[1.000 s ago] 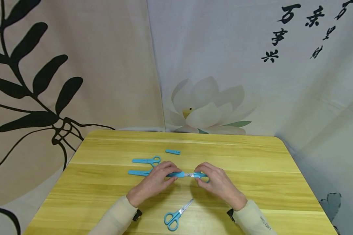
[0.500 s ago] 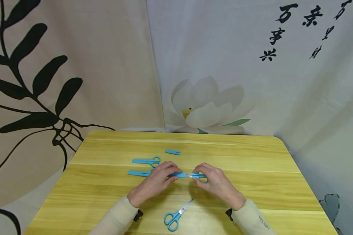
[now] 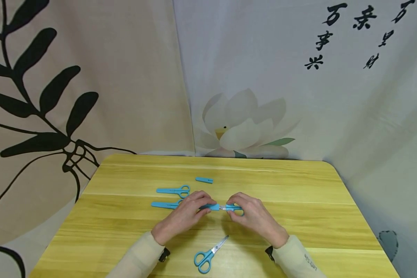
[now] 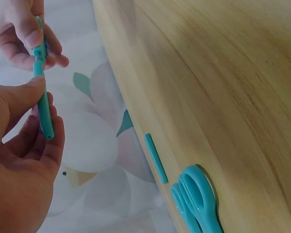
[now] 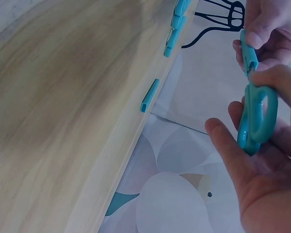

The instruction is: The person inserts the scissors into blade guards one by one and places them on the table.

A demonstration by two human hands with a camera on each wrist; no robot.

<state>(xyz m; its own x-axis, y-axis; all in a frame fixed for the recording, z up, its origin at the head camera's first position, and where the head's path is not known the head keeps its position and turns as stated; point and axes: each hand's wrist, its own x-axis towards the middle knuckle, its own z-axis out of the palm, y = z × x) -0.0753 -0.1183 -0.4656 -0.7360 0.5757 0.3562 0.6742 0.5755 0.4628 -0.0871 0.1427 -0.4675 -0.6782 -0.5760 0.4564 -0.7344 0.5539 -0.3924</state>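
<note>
My left hand [image 3: 189, 212] pinches a blue blade cover [image 4: 44, 114] between thumb and fingers. The blades of a pair of blue-handled scissors [image 5: 263, 114] are partly inside that cover; a short piece of metal shows between cover and handles in the head view. By its handles, my right hand [image 3: 258, 218] grips these scissors. Both hands hold them above the table, level and pointing left. Nearer the person, an uncovered pair of scissors [image 3: 208, 256] lies on the table, its bare blades pointing up and right.
On the wooden table [image 3: 281, 181], a covered pair of scissors [image 3: 172, 190] lies left of the hands. Another covered pair [image 3: 164, 204] is partly hidden behind the left hand. A loose blue blade cover [image 3: 204, 180] lies farther back. A printed curtain [image 3: 142, 77] hangs behind the table.
The right hand has moved slightly left, bringing the scissors' handles closer to the cover, so less metal shows between them. The left hand has barely shifted.
</note>
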